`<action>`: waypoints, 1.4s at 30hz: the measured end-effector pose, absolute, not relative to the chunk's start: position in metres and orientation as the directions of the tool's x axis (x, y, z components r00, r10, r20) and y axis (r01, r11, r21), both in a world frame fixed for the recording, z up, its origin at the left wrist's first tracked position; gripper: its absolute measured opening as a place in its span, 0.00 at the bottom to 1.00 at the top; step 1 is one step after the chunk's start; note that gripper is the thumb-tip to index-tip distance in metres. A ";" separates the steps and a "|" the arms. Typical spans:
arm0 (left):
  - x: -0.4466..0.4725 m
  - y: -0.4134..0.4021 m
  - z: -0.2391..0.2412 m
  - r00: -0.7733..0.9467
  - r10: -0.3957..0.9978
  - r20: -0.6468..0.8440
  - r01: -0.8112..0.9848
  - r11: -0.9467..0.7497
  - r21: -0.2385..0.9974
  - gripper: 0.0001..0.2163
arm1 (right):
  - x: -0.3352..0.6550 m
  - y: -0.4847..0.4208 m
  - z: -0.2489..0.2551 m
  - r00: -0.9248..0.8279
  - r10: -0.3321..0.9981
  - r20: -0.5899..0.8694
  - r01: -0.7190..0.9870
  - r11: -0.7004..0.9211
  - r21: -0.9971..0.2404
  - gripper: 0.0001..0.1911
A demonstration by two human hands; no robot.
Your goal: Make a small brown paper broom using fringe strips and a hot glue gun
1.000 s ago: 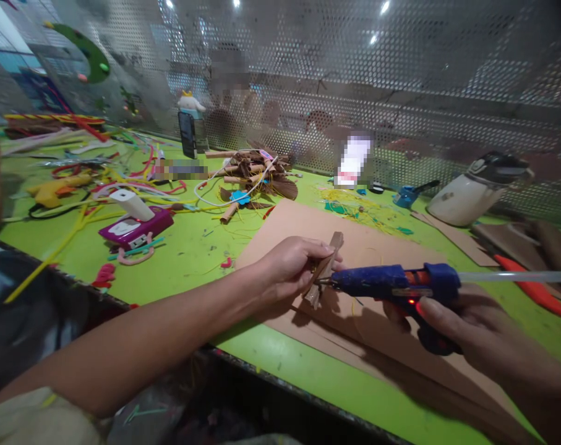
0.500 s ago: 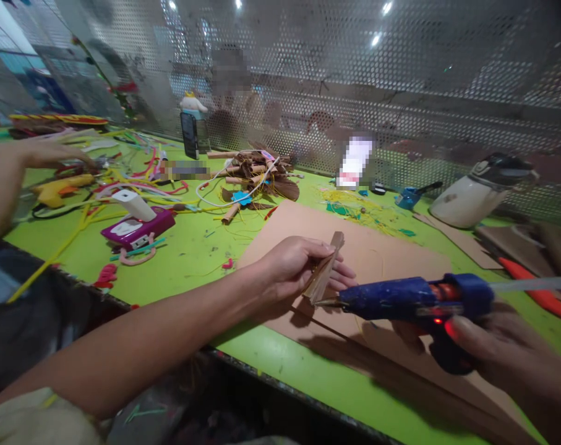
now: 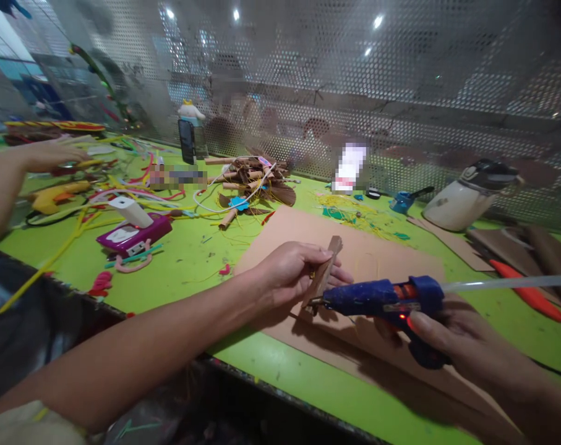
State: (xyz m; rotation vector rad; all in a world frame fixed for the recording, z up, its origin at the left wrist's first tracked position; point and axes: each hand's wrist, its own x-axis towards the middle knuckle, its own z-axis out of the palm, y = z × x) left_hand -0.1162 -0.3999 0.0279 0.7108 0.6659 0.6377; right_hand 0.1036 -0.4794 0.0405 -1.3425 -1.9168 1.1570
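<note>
Pinched between the thumb and fingers of my left hand (image 3: 289,269) is a narrow folded strip of brown paper (image 3: 325,269), slanting up and away. My right hand (image 3: 456,334) is wrapped round the handle of a blue hot glue gun (image 3: 385,298), whose red light glows. The gun's metal nozzle lies at the strip's near end; whether it touches, I cannot tell. A clear glue stick (image 3: 498,283) sticks out of the gun's back. Beneath both hands is a sheet of tan cardboard (image 3: 280,238) on the green table (image 3: 261,355).
Another person's hand (image 3: 52,154) is among coloured pipe cleaners at the left, near a yellow glue gun (image 3: 60,196). A purple power strip (image 3: 136,235) holds a white plug. Brown paper pieces (image 3: 256,179) are heaped behind. A kettle-like jug (image 3: 468,194) and red-orange scissors-like handle (image 3: 531,290) stand right.
My right hand has brought the glue gun leftward, so its nozzle now overlaps the strip's near end. My left hand keeps its hold on the strip. The view has shifted slightly.
</note>
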 end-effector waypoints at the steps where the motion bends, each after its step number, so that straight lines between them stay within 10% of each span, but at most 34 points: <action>1: -0.117 -0.400 0.029 0.632 0.706 -0.320 -0.290 0.599 0.747 0.11 | 0.104 -0.480 0.040 -0.388 0.920 -0.050 0.472 0.152 -0.869 0.24; 42: -0.115 -0.400 0.026 0.614 0.745 -0.261 -0.331 0.543 0.772 0.07 | 0.120 -0.474 0.035 -0.154 0.987 0.052 0.491 0.122 -0.862 0.26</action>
